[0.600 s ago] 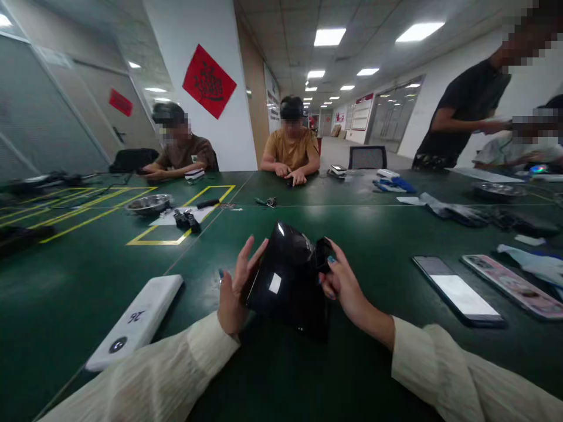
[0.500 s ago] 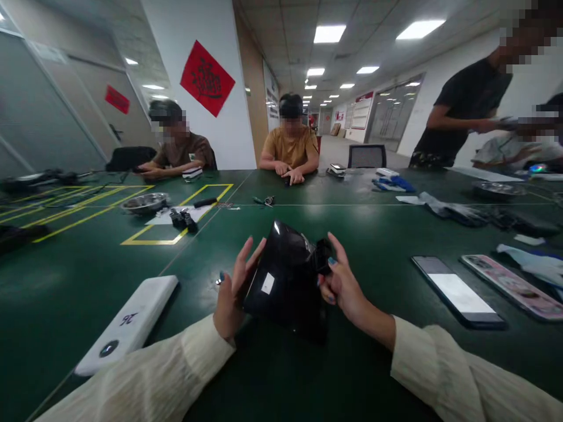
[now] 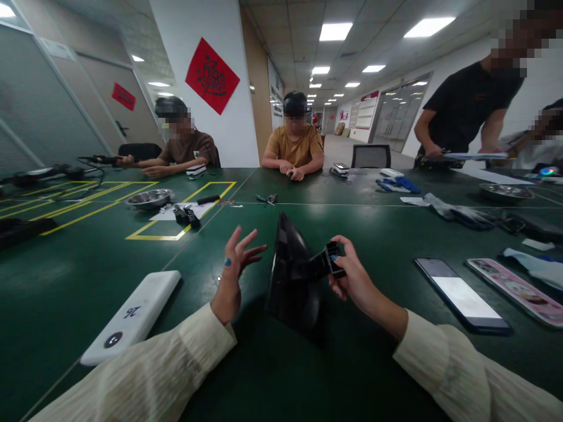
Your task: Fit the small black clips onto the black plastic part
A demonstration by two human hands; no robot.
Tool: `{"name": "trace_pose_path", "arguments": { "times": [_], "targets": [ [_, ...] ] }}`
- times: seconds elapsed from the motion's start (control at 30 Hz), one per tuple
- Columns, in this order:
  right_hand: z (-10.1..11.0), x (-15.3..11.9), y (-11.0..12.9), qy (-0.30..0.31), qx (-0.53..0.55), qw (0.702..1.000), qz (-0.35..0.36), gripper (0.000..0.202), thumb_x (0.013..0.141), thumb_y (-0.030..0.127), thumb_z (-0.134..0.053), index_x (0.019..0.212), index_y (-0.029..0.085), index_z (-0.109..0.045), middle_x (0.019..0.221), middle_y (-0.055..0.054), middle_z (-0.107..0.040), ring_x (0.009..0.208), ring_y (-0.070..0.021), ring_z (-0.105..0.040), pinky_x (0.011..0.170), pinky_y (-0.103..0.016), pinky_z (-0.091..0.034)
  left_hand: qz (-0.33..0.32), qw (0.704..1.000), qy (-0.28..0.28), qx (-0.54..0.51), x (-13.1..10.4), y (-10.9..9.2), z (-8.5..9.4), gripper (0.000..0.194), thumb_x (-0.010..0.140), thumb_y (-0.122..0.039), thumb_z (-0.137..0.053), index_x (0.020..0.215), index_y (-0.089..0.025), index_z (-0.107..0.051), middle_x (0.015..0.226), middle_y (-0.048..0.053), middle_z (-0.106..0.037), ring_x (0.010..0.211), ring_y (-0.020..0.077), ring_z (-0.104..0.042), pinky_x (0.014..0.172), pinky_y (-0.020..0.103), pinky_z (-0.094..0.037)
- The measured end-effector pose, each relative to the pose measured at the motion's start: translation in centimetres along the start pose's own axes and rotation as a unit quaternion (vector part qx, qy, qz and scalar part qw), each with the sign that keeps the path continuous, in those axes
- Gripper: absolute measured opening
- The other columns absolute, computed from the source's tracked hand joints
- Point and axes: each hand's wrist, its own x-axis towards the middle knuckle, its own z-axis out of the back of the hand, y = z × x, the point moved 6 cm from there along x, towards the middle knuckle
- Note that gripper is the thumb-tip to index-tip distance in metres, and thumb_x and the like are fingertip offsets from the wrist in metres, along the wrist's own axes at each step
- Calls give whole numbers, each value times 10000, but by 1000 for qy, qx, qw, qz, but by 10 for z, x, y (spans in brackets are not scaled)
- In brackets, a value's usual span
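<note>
A glossy black object with a broad, wing-like body and a pointed top stands tilted in front of me. From its right side a black arm reaches to a small black block. My right hand pinches that block between thumb and fingers. To the left of the black body, my left hand is raised with its fingers spread, holding nothing and apart from the object. How the object's underside meets the table cannot be made out.
On the green table, a white power bank lies left, and a lit phone and a pink-cased phone right. Farther off are a metal bowl, gloves and people seated or standing.
The black object has turned so its broad face shows edge-on. My left hand has come away from it to the left. The standing person's arms have come down.
</note>
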Motion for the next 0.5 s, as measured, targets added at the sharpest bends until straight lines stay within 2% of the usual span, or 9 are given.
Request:
{"name": "trace_pose_path", "arguments": {
  "times": [0.03,0.07,0.13,0.2,0.27,0.3,0.37,0.43,0.5],
  "targets": [
    [3,-1,-2,-7,8,1000,5,428,774,374,-406,1164,305,-243,492,83,-529,296,-98,-424,272,-130,-279,-10,991,10,130,9,-2,8,536,908,-518,-200,1376,-259,-223,1297,112,-484,1025,246,-574,868,440,-448],
    [6,-2,-5,-11,17,1000,10,432,770,373,-403,1164,303,-241,497,77,-538,302,-103,-435,276,-136,-290,-13,960,36,278,18,-4,14,524,889,-517,-295,1312,-213,-354,1182,115,-564,1012,258,-570,883,436,-431],
    [12,-3,-9,-15,33,999,15,449,765,384,-414,1167,303,-234,509,67,-552,314,-114,-455,284,-149,-310,33,853,71,516,33,-4,30,459,875,-495,-341,1151,-175,-520,946,105,-650,950,293,-586,848,453,-431],
    [18,-5,-14,-18,46,999,10,476,751,395,-433,1171,301,-229,511,59,-558,320,-122,-465,287,-159,-322,141,745,105,643,38,2,48,470,892,-480,-293,1039,-146,-590,883,129,-664,871,302,-616,741,423,-469],
    [23,-7,-17,-26,56,998,3,502,734,402,-448,1175,297,-233,518,49,-565,330,-129,-474,288,-166,-327,232,676,146,684,33,9,59,513,900,-467,-275,905,-120,-653,880,166,-672,830,318,-634,682,411,-478],
    [25,-8,-18,-32,63,998,1,511,727,405,-452,1177,296,-238,528,44,-569,338,-133,-480,289,-168,-328,262,655,168,688,29,13,60,529,901,-461,-282,843,-111,-674,886,182,-674,828,327,-638,676,412,-477],
    [29,-9,-22,-44,78,996,-1,519,723,408,-453,1187,296,-249,540,37,-571,349,-135,-484,292,-172,-328,290,633,198,690,20,22,59,544,899,-450,-305,762,-99,-698,886,204,-677,842,337,-639,686,414,-473],
    [32,-10,-25,-50,92,994,-5,516,734,409,-448,1200,301,-256,542,35,-568,351,-133,-479,295,-175,-327,288,627,207,694,13,29,54,540,895,-446,-321,764,-95,-710,883,214,-678,863,339,-637,699,412,-470],
    [33,-10,-29,-51,97,994,-11,508,750,411,-440,1212,306,-258,540,31,-568,352,-133,-475,300,-176,-326,273,633,208,694,8,36,48,502,892,-415,-344,781,-99,-717,877,216,-679,887,337,-634,709,409,-470]
  ]
}}
